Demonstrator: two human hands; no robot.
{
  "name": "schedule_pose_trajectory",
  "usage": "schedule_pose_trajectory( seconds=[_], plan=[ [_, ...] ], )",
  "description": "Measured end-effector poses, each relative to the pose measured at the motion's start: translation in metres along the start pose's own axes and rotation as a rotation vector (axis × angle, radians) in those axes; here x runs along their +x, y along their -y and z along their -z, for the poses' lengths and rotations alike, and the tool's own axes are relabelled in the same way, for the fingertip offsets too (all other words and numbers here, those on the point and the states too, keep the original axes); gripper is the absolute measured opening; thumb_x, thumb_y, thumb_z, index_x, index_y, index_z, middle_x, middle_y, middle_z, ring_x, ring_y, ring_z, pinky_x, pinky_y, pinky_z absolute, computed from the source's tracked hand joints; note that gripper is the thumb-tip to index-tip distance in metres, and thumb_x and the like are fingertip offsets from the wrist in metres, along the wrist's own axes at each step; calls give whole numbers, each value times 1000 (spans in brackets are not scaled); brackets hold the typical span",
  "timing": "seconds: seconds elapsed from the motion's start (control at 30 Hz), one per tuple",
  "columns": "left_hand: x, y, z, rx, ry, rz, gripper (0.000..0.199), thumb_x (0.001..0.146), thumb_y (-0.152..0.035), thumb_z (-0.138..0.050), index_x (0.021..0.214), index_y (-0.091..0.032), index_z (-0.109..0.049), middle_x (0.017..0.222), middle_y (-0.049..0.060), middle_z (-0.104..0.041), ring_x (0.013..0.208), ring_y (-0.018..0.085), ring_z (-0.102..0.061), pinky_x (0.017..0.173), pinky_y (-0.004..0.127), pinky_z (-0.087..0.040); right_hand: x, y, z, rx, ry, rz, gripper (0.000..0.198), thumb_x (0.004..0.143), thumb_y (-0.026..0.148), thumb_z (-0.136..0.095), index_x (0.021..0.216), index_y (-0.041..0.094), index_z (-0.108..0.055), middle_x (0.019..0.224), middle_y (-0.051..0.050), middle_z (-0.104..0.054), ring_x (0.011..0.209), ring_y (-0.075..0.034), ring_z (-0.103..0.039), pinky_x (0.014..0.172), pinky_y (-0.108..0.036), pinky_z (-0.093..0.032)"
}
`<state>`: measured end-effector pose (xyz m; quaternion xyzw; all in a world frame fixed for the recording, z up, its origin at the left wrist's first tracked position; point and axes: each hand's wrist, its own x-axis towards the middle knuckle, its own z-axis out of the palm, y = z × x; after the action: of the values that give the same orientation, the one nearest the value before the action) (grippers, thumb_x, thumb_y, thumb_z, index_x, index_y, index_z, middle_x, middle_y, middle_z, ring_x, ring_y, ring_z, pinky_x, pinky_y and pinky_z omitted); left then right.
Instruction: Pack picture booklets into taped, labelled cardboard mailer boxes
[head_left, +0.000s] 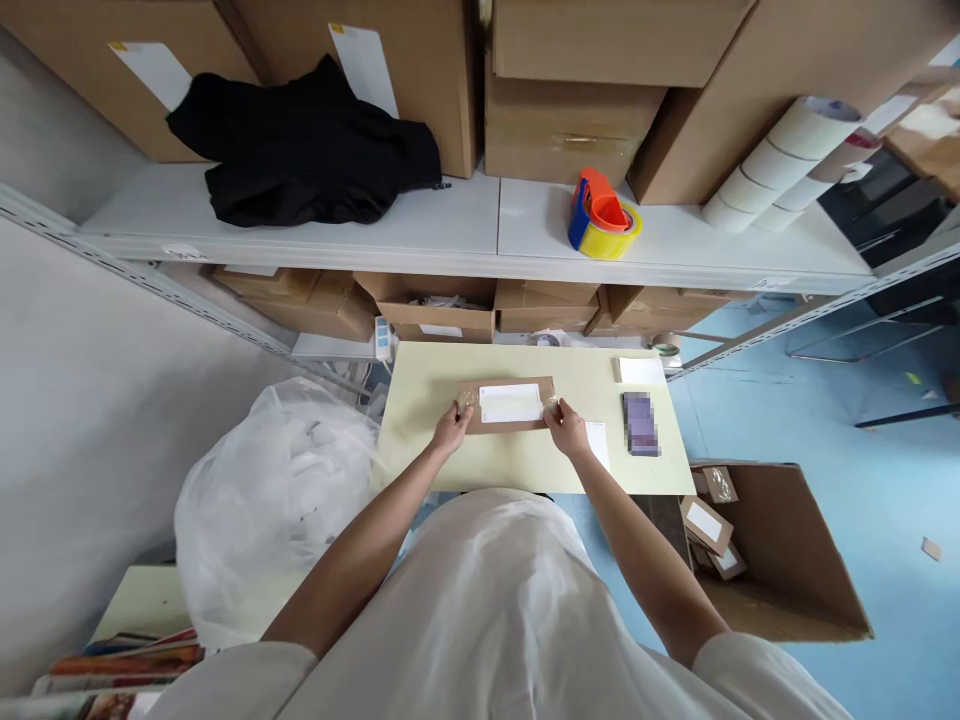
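Left hand (451, 428) and right hand (568, 428), fingers pinching a white-labelled brown cardboard parcel (510, 404), seemingly position it, needing level support next.

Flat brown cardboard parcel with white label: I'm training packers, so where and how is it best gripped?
Likely by both short ends of the parcel, from left and right: it lies long, flat and crosswise, and the left hand and right hand grip there.

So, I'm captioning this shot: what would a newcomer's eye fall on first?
Probably the black cloth on the grey shelf, with an orange-red and blue tape dispenser to the cloth's right. Below, at the pale table, the left hand and right hand hold a labelled cardboard parcel.
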<state>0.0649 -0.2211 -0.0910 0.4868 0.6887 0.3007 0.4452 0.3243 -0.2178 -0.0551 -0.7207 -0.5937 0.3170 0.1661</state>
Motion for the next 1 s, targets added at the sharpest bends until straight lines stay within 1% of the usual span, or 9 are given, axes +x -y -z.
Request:
schedule_pose_trajectory(
  seconds=[0.13,0.23,0.33,0.4,0.53,0.6,0.7,0.83,1.0],
  plan=[
    [4,-9,-3,180,-179,10,66,82,-42,-57,137,-8,-41,97,12,-62,90,23,-62,83,36,-48,-1,-20,-7,212,41,100,51,83,37,-48,130,17,-46,118,-14,-64,102,-26,-63,86,-41,-50],
    [3,-19,-6,327,-288,-153,55,82,-33,-58,132,-10,-49,111,15,-55,105,25,-57,94,38,-45,-11,-47,-6,244,35,182,57,85,38,-48,137,14,-43,143,-17,-44,125,-29,-51,99,-43,-46],
    [-1,-30,-9,476,-283,-283,35,85,-25,-51,116,-12,-62,110,16,-55,115,28,-50,103,42,-38,-23,-84,1,106,74,220,54,86,29,-48,138,13,-44,146,-18,-40,132,-29,-43,108,-44,-39],
    [-3,-37,-11,548,-259,-311,30,87,-22,-46,109,-15,-65,109,15,-57,115,28,-49,104,43,-36,-29,-110,7,-37,148,211,58,84,21,-51,140,13,-41,148,-18,-38,136,-29,-38,110,-45,-36],
    [-13,-47,-17,613,-264,-318,33,88,-27,-45,113,-18,-63,120,14,-54,120,29,-47,104,43,-35,-38,-156,15,-321,332,188,77,75,12,-63,145,15,-31,155,-17,-22,144,-31,-16,114,-50,-25],
    [-19,-50,-22,637,-251,-332,37,87,-32,-48,119,-18,-60,129,15,-50,126,30,-42,106,44,-32,-39,-172,14,-401,395,180,83,73,10,-65,147,17,-28,156,-16,-17,144,-31,-11,115,-50,-23],
    [-27,-53,-30,681,-215,-350,43,86,-36,-51,123,-17,-57,138,16,-44,133,32,-36,109,46,-27,-38,-184,11,-457,418,186,83,74,8,-65,147,20,-28,156,-14,-17,144,-30,-13,114,-49,-24],
    [-31,-53,-42,729,-127,-417,43,87,-36,-51,126,-18,-56,145,16,-40,138,34,-29,111,51,-21,-33,-185,6,-505,377,239,69,78,3,-57,142,18,-37,154,-14,-26,142,-31,-23,110,-46,-32],
    [-29,-48,-45,787,-50,-471,39,92,-34,-44,127,-20,-55,144,16,-43,136,33,-34,109,53,-26,-20,-172,6,-562,285,363,46,84,4,-49,127,17,-54,145,-14,-44,135,-28,-39,102,-39,-43]
  ],
)
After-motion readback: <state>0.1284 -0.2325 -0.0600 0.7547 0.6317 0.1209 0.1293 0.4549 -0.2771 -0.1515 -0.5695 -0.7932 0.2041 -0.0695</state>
